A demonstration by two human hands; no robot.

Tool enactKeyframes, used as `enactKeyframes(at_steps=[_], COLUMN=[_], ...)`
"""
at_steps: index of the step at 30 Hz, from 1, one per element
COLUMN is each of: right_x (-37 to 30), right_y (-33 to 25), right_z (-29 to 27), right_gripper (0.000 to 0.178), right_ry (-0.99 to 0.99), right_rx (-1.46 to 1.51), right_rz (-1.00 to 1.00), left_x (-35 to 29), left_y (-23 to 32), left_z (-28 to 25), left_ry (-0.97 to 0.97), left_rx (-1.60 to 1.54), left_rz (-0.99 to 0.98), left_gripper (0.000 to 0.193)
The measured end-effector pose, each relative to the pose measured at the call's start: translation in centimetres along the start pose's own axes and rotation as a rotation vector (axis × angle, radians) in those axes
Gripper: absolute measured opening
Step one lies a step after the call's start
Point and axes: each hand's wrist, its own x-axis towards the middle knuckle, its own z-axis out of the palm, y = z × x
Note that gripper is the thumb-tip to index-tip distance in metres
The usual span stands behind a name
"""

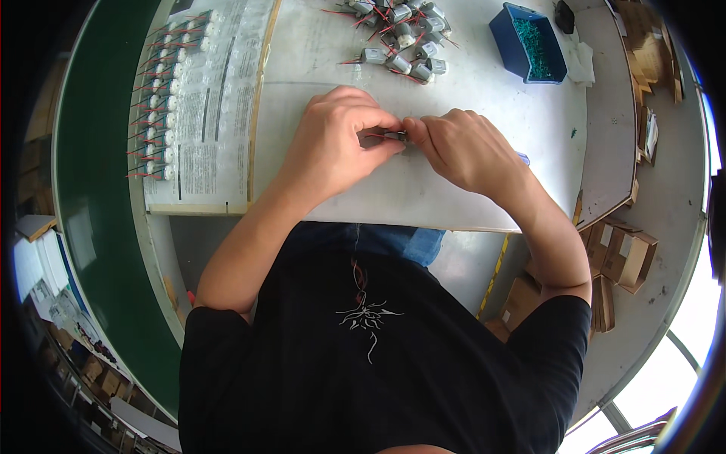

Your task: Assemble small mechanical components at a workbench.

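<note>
Above the near part of the white table, my two hands meet at the fingertips. My left hand point(329, 140) is closed, thumb and index finger pinching a small grey motor point(373, 139) with a thin red wire; much of it is hidden by the fingers. My right hand point(473, 151) is closed too, its thumb and fingers pressed together at the motor's right end. Whatever its fingertips grip is covered. Beyond the hands lies a loose pile of similar small motors point(404, 36) with red and dark wires.
At the left, several motors point(168, 121) stand in rows on a printed sheet point(215, 113). A blue bin point(509, 57) of small green parts sits far right, beside a white crumpled cloth point(581, 64). Some blue object point(523, 158) shows by my right wrist. Cardboard boxes point(624, 253) stand beyond the table's right side.
</note>
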Motion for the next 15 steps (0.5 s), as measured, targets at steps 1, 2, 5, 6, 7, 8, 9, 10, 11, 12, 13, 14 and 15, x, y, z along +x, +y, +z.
enactKeyframes(at_steps=[1,2,5,6,7,8,9,10,11,12,13,14,15], right_x=[0.1,0.2,0.3,0.3,0.4,0.4,0.4,0.4,0.4,0.4,0.5,0.6,0.7], right_y=[-0.1,-0.1,0.2,0.5,0.6,0.6,0.5,0.5,0.4,0.2,-0.1,-0.4,-0.5], right_z=[-0.1,-0.2,0.0,0.1,0.2,0.2,0.1,0.1,0.0,-0.1,-0.3,-0.4,-0.4], right_gripper=[0.056,0.057,0.059,0.06,0.061,0.061,0.061,0.06,0.06,0.06,0.06,0.06,0.06], right_ry=[-0.018,-0.037,-0.038,-0.016,0.006,0.004,-0.01,-0.024,-0.037,-0.037,-0.052,-0.068,-0.083], right_rx=[0.009,0.017,0.058,0.09,0.122,0.123,0.109,0.096,0.083,0.085,0.056,0.027,-0.003], right_rz=[-0.001,-0.002,-0.006,-0.013,-0.019,-0.019,-0.007,0.005,0.017,0.018,0.036,0.054,0.071], left_x=[0.0,0.0,0.0,0.0,0.0,0.0,0.0,0.1,0.1,0.0,0.0,0.1,0.1], left_y=[0.0,0.0,0.1,0.1,0.1,0.0,0.0,-0.1,-0.1,-0.1,-0.1,-0.1,-0.1], left_z=[0.0,0.0,-0.1,-0.1,-0.1,0.0,0.0,0.0,0.0,0.0,0.0,0.0,0.0], left_ry=[-0.001,-0.002,-0.002,0.002,0.005,0.005,0.003,0.001,-0.003,-0.005,-0.001,0.003,0.007], left_rx=[0.003,0.006,0.003,0.001,-0.001,-0.003,-0.003,-0.003,-0.002,-0.003,0.001,0.005,0.009], left_rz=[0.003,0.006,0.005,0.003,0.002,0.0,0.006,0.013,0.02,0.019,0.023,0.026,0.03], left_gripper=[0.027,0.027,0.027,0.027,0.027,0.027,0.026,0.026,0.026,0.026,0.025,0.025,0.025])
